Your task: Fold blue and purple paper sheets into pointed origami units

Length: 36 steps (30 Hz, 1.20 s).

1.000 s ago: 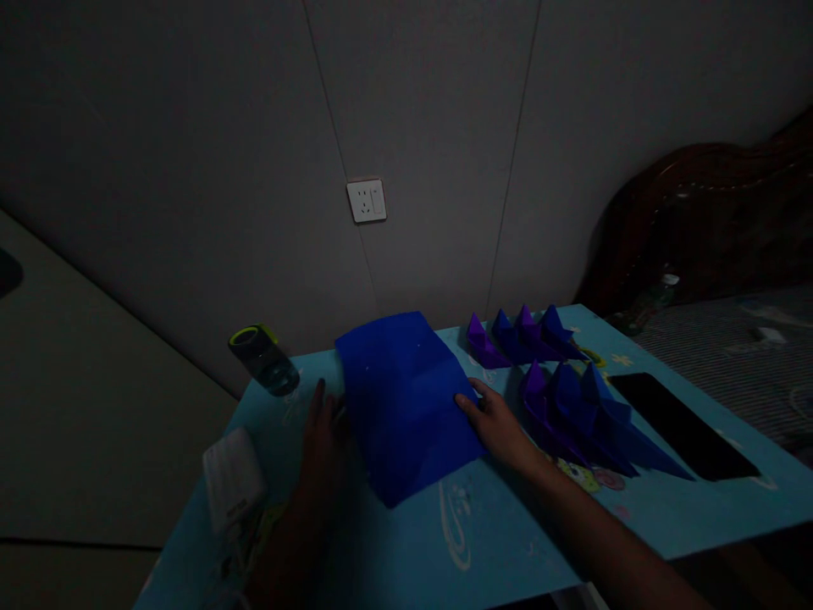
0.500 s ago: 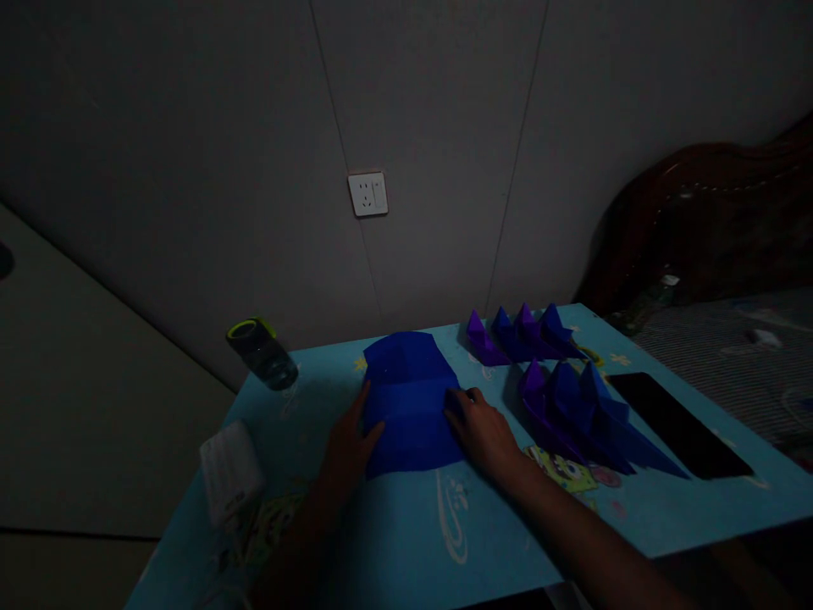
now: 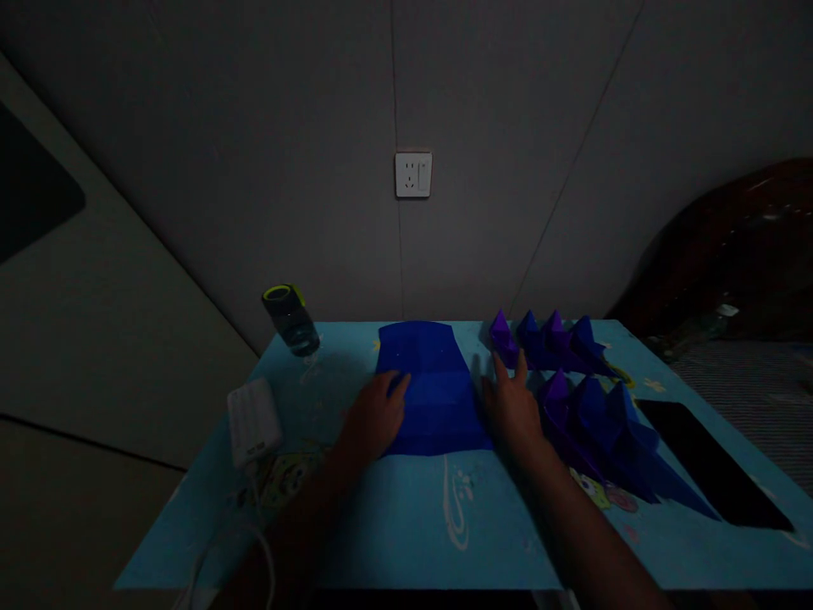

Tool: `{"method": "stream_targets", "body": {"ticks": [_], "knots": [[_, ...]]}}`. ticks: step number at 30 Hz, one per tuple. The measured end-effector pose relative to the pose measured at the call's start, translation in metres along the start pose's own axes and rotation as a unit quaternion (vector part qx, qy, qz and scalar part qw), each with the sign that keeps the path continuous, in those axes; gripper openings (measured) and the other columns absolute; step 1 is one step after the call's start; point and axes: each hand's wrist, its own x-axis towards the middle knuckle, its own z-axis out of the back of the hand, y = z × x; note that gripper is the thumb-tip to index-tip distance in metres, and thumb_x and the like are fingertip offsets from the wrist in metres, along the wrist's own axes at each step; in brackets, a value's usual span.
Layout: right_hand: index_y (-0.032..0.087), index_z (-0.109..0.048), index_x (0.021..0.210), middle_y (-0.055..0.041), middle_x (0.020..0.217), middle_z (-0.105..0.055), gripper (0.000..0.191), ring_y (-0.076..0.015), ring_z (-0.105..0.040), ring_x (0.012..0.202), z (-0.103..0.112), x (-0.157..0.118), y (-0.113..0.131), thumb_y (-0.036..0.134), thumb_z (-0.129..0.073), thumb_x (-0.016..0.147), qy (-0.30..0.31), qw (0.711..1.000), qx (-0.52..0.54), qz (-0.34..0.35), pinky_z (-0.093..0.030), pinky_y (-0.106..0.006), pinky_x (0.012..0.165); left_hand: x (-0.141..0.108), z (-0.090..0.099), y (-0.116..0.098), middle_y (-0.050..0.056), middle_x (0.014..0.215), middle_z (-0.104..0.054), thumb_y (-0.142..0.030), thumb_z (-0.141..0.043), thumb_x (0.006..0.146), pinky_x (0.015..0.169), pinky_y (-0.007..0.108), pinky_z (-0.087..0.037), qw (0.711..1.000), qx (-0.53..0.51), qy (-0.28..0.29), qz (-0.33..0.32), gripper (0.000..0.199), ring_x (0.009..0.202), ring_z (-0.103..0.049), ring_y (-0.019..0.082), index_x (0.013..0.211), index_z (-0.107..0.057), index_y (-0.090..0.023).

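A creased sheet of blue paper (image 3: 435,390) lies on the light blue table (image 3: 394,525). My left hand (image 3: 376,413) rests at the sheet's left edge, fingers apart, its fingertips over the paper. Beside the right edge, my right hand (image 3: 513,408) is spread with nothing in it. Just beyond its fingertips stands a purple folded paper boat (image 3: 501,337), the first of a back row of purple and blue boats. Nested purple and blue boats (image 3: 594,424) form a front group to the right of that hand.
A bottle (image 3: 293,324) with a green-rimmed lid stands at the back left. A white power bank (image 3: 254,424) with a cable lies at the left. A flat black object (image 3: 711,462) lies at the right. The wall carries a socket (image 3: 413,175).
The view has shifted and levelled. My right hand has left the paper and spread its fingers to its right. The sheet lies flatter, and my left hand's fingers now reach over its left edge.
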Motion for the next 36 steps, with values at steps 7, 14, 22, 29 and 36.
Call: {"method": "stream_targets", "body": {"ticks": [7, 14, 22, 29, 36], "knots": [[0.021, -0.048, 0.138, -0.0213, 0.145, -0.037, 0.043, -0.0252, -0.072, 0.086, 0.003, 0.012, -0.010, 0.033, -0.036, 0.098, 0.006, 0.998, -0.059, -0.019, -0.054, -0.036, 0.069, -0.009, -0.024, -0.006, 0.017, 0.149, -0.043, -0.039, -0.050, 0.093, 0.111, 0.053, -0.032, 0.994, -0.049, 0.061, -0.070, 0.050, 0.136, -0.040, 0.033, 0.139, -0.047, -0.019], [0.025, -0.062, 0.122, -0.0097, 0.121, -0.061, 0.036, -0.0186, -0.070, 0.073, 0.013, 0.002, -0.010, 0.014, -0.042, 0.094, -0.016, 0.997, -0.046, 0.065, -0.052, -0.028, 0.060, -0.009, -0.025, -0.003, 0.013, 0.143, -0.050, -0.039, -0.045, 0.095, 0.111, 0.048, -0.034, 0.983, -0.179, 0.034, -0.014, 0.050, 0.132, -0.045, 0.028, 0.142, -0.044, -0.022], [0.024, -0.068, 0.114, -0.0084, 0.110, -0.070, 0.033, -0.0155, -0.070, 0.083, -0.006, -0.053, 0.018, 0.012, -0.046, 0.093, -0.122, 0.889, 0.167, 0.409, -0.055, -0.025, 0.071, -0.003, -0.020, -0.016, 0.007, 0.111, -0.064, -0.033, -0.047, 0.094, 0.090, 0.031, -0.049, 0.858, -0.485, -0.097, 0.135, 0.032, 0.101, -0.063, 0.018, 0.124, -0.049, -0.021], [0.025, -0.054, 0.132, -0.0080, 0.115, -0.069, 0.038, -0.0174, -0.069, 0.096, 0.010, -0.067, 0.036, 0.036, -0.048, 0.097, -0.009, 0.840, 0.206, 0.502, -0.057, -0.028, 0.078, -0.003, -0.024, -0.013, 0.000, 0.092, -0.062, -0.016, -0.051, 0.083, 0.073, 0.025, -0.050, 0.814, -0.548, -0.060, 0.184, 0.019, 0.083, -0.063, 0.014, 0.101, -0.049, -0.021], [0.019, -0.064, 0.117, -0.0162, 0.131, -0.055, 0.030, -0.0226, -0.066, 0.104, 0.003, -0.061, 0.034, 0.033, -0.047, 0.096, -0.053, 0.904, 0.314, 0.284, -0.056, -0.038, 0.087, -0.006, -0.024, -0.021, 0.001, 0.087, -0.065, -0.010, -0.052, 0.076, 0.069, 0.025, -0.049, 0.845, -0.501, -0.047, 0.181, 0.029, 0.075, -0.063, 0.014, 0.103, -0.051, -0.020]]}}
